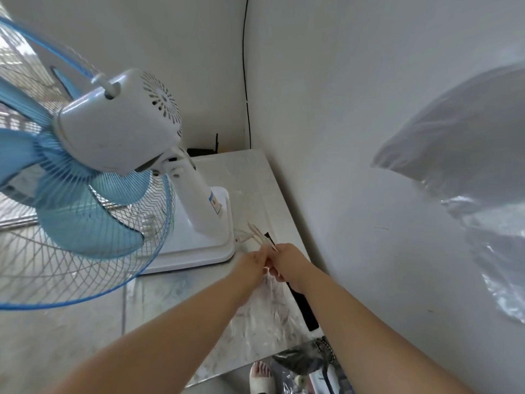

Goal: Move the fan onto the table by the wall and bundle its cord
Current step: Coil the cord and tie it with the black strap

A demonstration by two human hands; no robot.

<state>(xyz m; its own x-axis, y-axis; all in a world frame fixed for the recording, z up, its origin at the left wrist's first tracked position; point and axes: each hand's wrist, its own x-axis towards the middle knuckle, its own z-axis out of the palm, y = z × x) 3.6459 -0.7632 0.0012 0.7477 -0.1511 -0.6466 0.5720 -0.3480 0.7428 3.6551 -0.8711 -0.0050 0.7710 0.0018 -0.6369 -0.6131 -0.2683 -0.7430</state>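
At lower centre of the frame, the left hand (253, 263) and right hand (287, 261) met, fingers closed around the pale cord (257, 233), whose loops projected above them. The blue-and-white fan (122, 155) stood at left on the marble-patterned table (255, 317), its base (199, 245) just beside the hands.

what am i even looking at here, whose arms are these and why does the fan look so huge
One picture, taken by a wide-angle camera worn on a person's head, looking down at their own bare arms. That lens bends the walls and swells anything close, like the blue and white fan, which already stands on the table in the corner. The left hand and right hand meet beside the fan's base, pinching loops of its pale cord. A thin black strip lies along the wall edge.
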